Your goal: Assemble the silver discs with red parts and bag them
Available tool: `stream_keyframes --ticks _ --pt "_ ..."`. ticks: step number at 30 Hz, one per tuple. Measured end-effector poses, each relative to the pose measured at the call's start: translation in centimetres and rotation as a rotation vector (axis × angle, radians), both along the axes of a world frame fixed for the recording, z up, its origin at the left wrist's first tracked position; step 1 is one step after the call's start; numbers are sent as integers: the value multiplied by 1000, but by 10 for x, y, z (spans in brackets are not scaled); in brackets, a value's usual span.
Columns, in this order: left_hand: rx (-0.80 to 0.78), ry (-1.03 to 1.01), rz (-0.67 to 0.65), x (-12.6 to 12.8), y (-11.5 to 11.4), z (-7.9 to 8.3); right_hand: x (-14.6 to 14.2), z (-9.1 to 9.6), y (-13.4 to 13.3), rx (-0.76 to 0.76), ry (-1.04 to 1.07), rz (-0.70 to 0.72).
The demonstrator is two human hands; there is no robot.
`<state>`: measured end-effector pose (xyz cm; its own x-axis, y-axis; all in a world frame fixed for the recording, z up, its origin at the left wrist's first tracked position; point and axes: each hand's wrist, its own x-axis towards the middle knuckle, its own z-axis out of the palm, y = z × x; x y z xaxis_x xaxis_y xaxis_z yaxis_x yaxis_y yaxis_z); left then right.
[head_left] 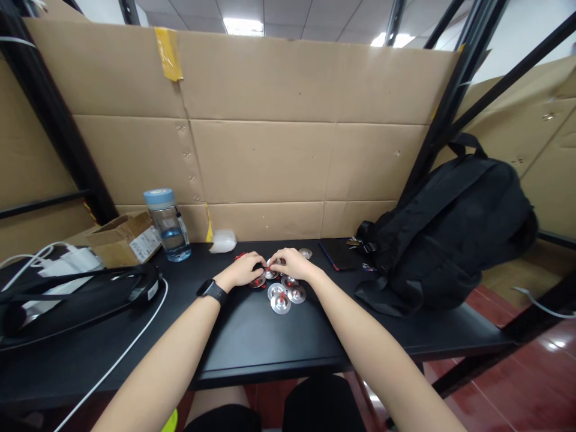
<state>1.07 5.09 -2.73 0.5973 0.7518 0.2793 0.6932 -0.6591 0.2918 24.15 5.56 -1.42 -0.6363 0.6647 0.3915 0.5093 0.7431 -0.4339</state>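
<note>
Several small silver finger cymbals with red cords lie in a loose cluster on the black tabletop. From the left comes my left hand (pixel 243 270), wearing a dark watch (pixel 212 291), its fingers curled and closed at one finger cymbal (pixel 270 273). My right hand (pixel 291 263) reaches in from the other side, thumb and fingers pinched on the same small group. Its fingers partly cover the pieces there. Under the left fingertips sits another cymbal (pixel 257 281). Nearest me is a cymbal (pixel 281 306) lying flat, overlapping its neighbours. One more cymbal (pixel 305 253) lies beyond my right hand.
A water bottle (pixel 168 231) and an open cardboard box (pixel 121 237) stand at left, beside a black case (pixel 90 306) and a white cable (pixel 130 345). A white pouch (pixel 223 241) is at the back. To the right are a dark flat item (pixel 338 254) and a backpack (pixel 454 222).
</note>
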Motion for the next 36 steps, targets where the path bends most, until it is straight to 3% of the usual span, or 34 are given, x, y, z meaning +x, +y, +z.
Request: stream_keyframes --ticks 5,10,14,21,29,36 --pt "14 12 0 1 -3 3 -11 -5 -4 0 40 -32" --pt "36 -12 43 0 -1 1 -12 -8 -1 -33 215 -51" --pt "86 -95 145 1 1 1 -9 -9 4 -154 390 -74" --pt "99 -350 94 13 -7 13 -11 -10 5 -395 623 -50" --pt "148 -405 74 20 -13 18 -13 -7 1 -406 651 -32" --pt "161 -407 96 19 -13 19 -13 -5 -7 -327 540 103"
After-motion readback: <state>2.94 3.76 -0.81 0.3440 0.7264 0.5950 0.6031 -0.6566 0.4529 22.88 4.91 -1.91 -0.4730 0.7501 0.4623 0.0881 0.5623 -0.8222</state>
